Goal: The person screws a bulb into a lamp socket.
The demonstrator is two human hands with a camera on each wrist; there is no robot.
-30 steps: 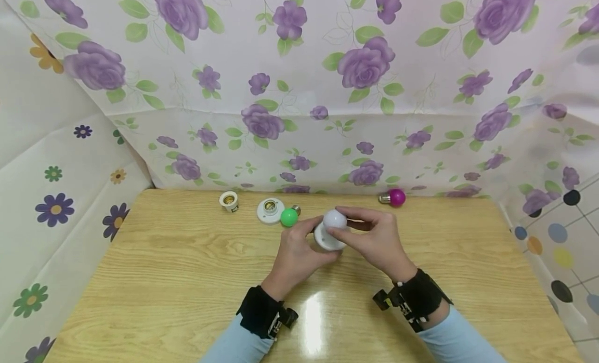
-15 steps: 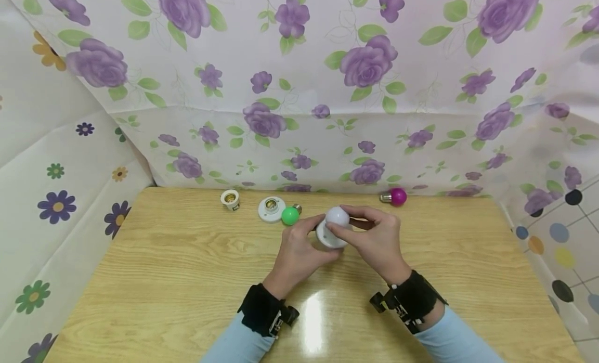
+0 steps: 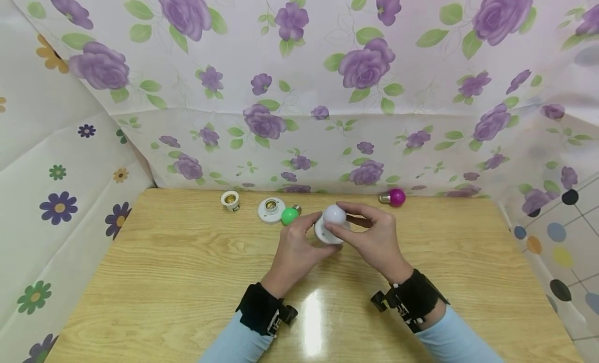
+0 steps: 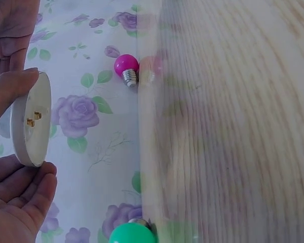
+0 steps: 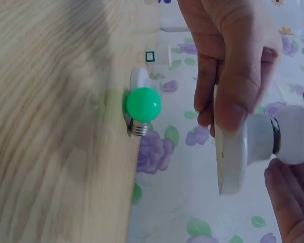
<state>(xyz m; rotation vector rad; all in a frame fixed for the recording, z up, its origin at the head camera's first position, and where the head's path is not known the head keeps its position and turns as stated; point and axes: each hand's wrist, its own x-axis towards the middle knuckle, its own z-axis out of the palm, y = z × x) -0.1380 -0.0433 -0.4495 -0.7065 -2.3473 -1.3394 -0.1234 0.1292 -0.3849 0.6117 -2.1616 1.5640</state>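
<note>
My left hand [image 3: 299, 243] grips the rim of a round white lamp holder [image 5: 235, 157], thumb on one side and fingers on the other. A white light bulb [image 3: 334, 216] sits in the holder's socket, with a thin dark metal band showing between the two in the right wrist view. Thumb and fingers of my right hand [image 3: 376, 238] pinch this bulb. The holder is lifted off the table, and its underside with two brass screws faces the left wrist view. Just left of my hands, a green bulb [image 3: 289, 216] lies against a second round white lamp holder [image 3: 264, 214].
A small white socket [image 3: 230, 201] stands at the table's back left. A magenta bulb [image 3: 397, 197] lies at the back right. The wooden table [image 3: 187, 280] ends at a flowered cloth [image 3: 299, 92] hanging behind it.
Both hands keep their hold on the lamp holder and bulb, with only slight shifts of the right fingers at the bulb. The other things lie where they were.
</note>
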